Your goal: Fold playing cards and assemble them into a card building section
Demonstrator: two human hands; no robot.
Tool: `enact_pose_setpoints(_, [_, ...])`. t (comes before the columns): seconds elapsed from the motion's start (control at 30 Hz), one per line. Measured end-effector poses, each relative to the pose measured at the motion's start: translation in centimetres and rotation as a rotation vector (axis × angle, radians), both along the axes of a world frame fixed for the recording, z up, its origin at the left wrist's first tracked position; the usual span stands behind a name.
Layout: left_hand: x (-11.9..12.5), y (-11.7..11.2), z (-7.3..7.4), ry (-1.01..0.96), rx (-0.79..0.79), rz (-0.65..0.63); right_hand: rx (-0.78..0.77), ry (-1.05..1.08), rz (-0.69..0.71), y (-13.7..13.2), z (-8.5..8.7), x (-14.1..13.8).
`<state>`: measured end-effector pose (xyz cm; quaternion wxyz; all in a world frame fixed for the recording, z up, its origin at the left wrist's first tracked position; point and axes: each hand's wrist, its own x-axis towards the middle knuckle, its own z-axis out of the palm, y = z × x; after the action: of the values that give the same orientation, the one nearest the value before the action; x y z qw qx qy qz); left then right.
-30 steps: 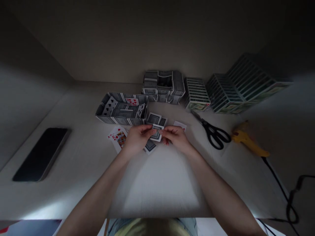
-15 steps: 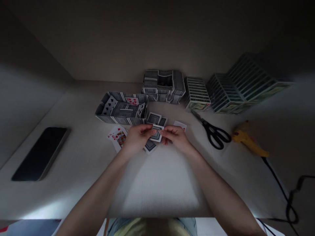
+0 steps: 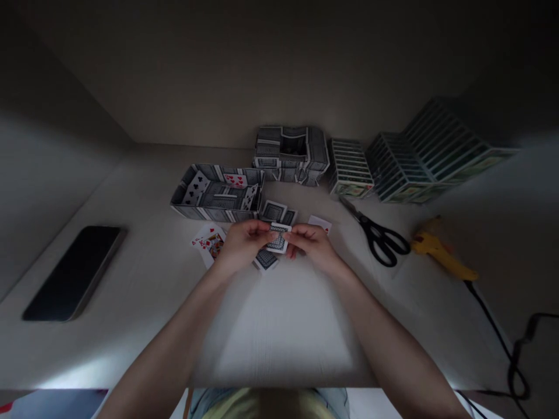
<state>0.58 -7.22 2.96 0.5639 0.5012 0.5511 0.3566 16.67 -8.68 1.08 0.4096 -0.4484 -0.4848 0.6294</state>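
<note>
Between my two hands is a playing card (image 3: 278, 238), its patterned back facing up. My left hand (image 3: 246, 241) pinches its left side with thumb and fingers. On the right side, my right hand (image 3: 311, 241) grips it the same way. Whether it is one card or a few together I cannot tell. Loose face-down cards lie just behind (image 3: 273, 210) and below the hands. Face-up cards (image 3: 211, 242), one a red king, lie left of my left hand, and another face-up card (image 3: 321, 223) lies behind my right hand.
An open box made of cards (image 3: 218, 213) stands behind my left hand. Farther back are a card-built structure (image 3: 290, 169) and slatted card stacks (image 3: 350, 163). Black-handled scissors (image 3: 379, 238) and a yellow glue gun (image 3: 445, 256) with a cord lie right, a phone (image 3: 74, 273) left.
Hardly anything differs. Both hands keep hold of the card in the same spot, and the whole view has shifted very slightly.
</note>
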Motion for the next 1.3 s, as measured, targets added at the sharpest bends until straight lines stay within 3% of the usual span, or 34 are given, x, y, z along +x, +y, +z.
enact_pose_setpoints(1.3, [0.02,0.12,0.12,-0.059,-0.035,0.002,0.03,0.016,-0.01,-0.23,-0.39,-0.5])
